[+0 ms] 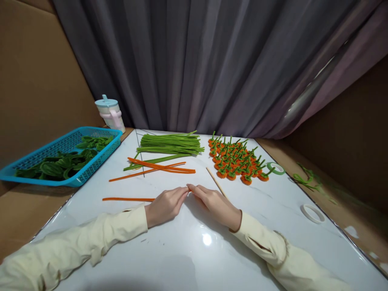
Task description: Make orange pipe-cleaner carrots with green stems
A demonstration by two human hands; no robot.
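Observation:
An orange pipe cleaner (pixel 127 199) runs along the table to the left, passes behind my left hand (pixel 170 204), and a bit of orange shows at the fingertips. The left fingers are closed in a pinch on it. My right hand (pixel 214 202) meets them tip to tip, its thumb and forefinger pinching the same end; the exact hold is partly hidden. Just beyond the hands lie loose orange pipe cleaners (pixel 163 166), crossed over each other. A thin wooden stick (pixel 216 180) lies behind my right hand, its near end hidden by the hand.
Green pipe cleaners (pixel 169 144) lie stacked at the back. Several orange pompom pieces with green stems (pixel 233 161) stand at back right, beside green tape (pixel 280 169). A white tape ring (pixel 313 214) lies right. A blue basket (pixel 91 169) of green leaves and a lidded cup (pixel 110 113) stand left.

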